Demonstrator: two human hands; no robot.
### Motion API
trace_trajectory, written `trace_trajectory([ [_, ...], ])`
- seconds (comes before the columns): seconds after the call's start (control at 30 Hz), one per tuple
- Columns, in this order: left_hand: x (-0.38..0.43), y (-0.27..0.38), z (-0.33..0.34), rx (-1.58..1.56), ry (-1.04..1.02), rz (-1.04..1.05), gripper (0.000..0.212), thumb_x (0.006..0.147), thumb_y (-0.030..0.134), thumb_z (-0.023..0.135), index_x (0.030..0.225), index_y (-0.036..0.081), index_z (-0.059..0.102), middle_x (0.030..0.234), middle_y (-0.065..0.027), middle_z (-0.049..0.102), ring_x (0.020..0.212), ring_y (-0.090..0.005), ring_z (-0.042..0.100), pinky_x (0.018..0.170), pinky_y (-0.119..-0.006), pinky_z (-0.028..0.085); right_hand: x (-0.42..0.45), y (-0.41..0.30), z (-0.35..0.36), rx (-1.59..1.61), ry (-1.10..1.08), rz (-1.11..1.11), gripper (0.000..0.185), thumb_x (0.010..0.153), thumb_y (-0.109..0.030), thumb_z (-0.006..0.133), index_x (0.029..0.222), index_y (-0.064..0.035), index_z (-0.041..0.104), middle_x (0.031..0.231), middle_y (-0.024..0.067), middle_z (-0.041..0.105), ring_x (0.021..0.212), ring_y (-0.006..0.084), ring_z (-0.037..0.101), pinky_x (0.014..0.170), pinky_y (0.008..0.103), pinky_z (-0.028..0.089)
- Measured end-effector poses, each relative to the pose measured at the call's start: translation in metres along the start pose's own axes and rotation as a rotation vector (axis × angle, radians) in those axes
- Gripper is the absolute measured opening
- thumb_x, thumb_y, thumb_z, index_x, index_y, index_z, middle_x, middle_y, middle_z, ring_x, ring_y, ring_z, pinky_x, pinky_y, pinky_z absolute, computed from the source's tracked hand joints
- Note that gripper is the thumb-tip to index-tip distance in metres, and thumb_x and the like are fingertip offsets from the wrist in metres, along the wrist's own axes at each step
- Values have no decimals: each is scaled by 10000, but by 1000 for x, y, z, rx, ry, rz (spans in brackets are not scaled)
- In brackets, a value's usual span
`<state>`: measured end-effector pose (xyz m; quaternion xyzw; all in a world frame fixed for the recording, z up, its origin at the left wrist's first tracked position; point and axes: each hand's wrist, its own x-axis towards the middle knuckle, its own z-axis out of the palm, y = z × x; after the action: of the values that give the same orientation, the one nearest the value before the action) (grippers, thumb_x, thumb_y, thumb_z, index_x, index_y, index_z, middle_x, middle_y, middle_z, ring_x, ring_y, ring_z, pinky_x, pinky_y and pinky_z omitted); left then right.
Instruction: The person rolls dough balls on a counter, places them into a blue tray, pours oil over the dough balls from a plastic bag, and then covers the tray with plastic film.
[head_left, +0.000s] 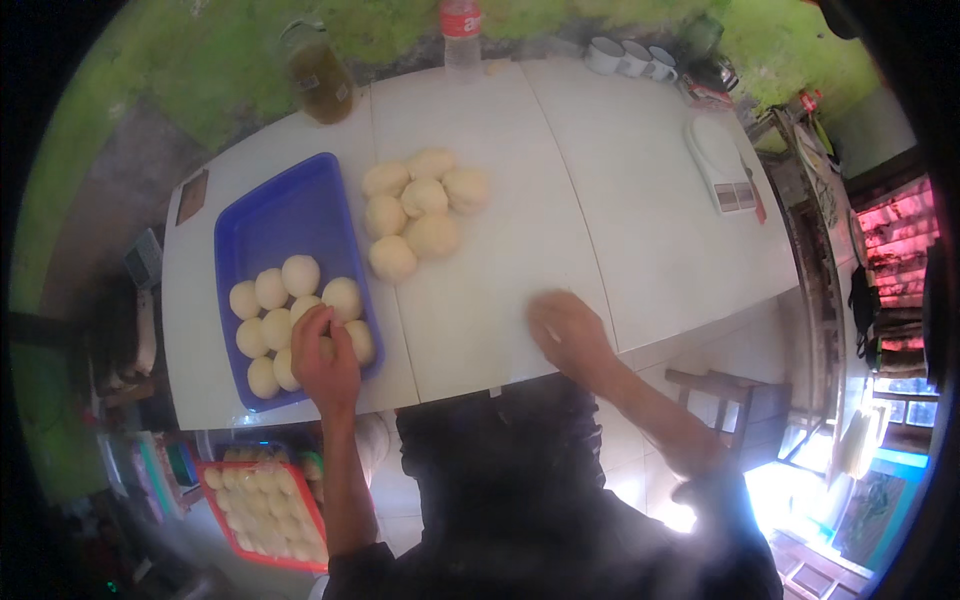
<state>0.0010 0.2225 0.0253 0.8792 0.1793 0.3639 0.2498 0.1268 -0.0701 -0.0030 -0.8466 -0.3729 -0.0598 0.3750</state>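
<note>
Over the near right part of a blue plastic tray (277, 202) is my left hand (327, 352), fingers bent above round dough balls (301, 275); whether it grips one I cannot tell. Several smooth balls fill the near half of the tray. Rougher dough pieces (424, 198) lie grouped on the white table just right of the tray. My right hand (566, 330), blurred, is curled low over the table near its front edge, and its palm side is hidden.
A white kitchen scale (721, 161) lies at the right, white mugs (604, 56) at the back. A plastic bottle (461, 45) and a jar of brownish contents (322, 86) stand along the wall. Below left, a red tray (300, 510) holds more dough balls; a wooden chair (720, 405) is lower right.
</note>
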Motion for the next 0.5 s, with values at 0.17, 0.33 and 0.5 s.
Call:
trace_trajectory([
  [0.17,5,15,17,-67,-6,64,190,827,-29,604,1012,1,635,1066,-150,631,893,-265,627,787,-348,508,-19,128,-53,-237,118,310,103,809,-52,624,897,-7,652,990,147,641,936,318,620,835,374,506],
  [0.33,3,15,18,-108,-21,17,197,823,-27,604,1016,2,634,1074,-155,627,902,-266,625,793,-348,503,65,49,-14,-59,184,378,156,798,-90,647,941,-35,677,1003,156,671,940,333,638,836,346,514],
  [0.5,-2,4,2,-23,-13,-23,203,822,-26,606,1021,-3,633,1076,-155,628,910,-264,623,794,-343,501,-17,31,-20,-81,145,32,160,710,-11,688,854,-79,674,914,107,676,881,295,640,782,392,525],
])
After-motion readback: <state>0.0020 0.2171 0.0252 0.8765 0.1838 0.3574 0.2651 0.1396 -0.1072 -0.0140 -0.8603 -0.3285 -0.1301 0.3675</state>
